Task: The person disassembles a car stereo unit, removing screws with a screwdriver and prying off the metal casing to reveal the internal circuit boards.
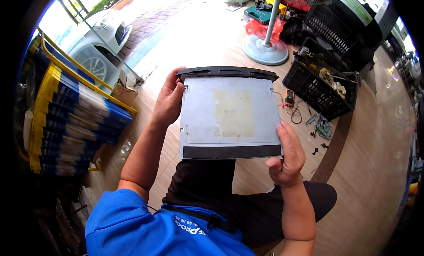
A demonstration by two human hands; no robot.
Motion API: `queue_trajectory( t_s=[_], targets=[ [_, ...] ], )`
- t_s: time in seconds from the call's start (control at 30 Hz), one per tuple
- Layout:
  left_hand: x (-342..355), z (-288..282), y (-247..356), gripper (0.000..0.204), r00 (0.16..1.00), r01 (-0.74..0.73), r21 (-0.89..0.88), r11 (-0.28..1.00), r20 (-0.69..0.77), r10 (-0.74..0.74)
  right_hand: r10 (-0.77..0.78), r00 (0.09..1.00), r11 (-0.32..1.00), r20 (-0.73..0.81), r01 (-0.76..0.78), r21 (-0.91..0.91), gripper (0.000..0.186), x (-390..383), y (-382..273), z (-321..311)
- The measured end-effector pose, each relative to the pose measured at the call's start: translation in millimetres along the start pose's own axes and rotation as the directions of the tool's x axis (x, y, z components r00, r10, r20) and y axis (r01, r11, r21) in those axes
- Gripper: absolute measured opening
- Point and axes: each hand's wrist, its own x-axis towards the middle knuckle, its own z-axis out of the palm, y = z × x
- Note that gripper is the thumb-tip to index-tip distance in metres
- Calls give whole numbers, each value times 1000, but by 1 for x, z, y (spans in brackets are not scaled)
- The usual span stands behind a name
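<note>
A flat silver metal device (198, 110) with a black bezel along its far edge, a black strip along its near edge and a faded square patch is held up over my lap. My left hand (170, 97) grips its left side near the bezel, fingers wrapped round the edge. My right hand (287, 154) holds the lower right corner, with fingers along the right edge and thumb at the near edge. Just beyond it on the floor lie an orange multimeter (289, 98) with leads, a green circuit board (325, 128) and several small dark parts.
A black crate (298, 79) of parts sits at right, beside a fan stand (258, 55) and more bins. At left stands a yellow rack (110, 97) holding blue packages. A white car (99, 33) is outside behind glass. Tiled floor (185, 48) surrounds me.
</note>
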Motion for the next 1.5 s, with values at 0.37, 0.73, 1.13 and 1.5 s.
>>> queue_trajectory(
  t_s=[0.37, 0.73, 1.13, 1.5],
  targets=[
    [1, -7, 1, 58, 999, 29, 55, 998, 19, -30, -31, 999, 999, -23, 32, 12, 71, -3, 1, 4],
    [3, -2, 4, 50, 994, 66, 0, 998, 88, -66, 138, 989, 980, -45, -129, 151, 74, -6, 3, 4],
    [6, 0, 15, 57, 988, 58, 93, 994, 136, -70, 350, 935, 897, -59, -317, 308, 80, -11, -5, 12],
    [7, -12, 7, 55, 978, 157, 114, 981, 121, -171, 167, 984, 979, -58, -159, 131, 69, 2, 0, 6]
  ],
)
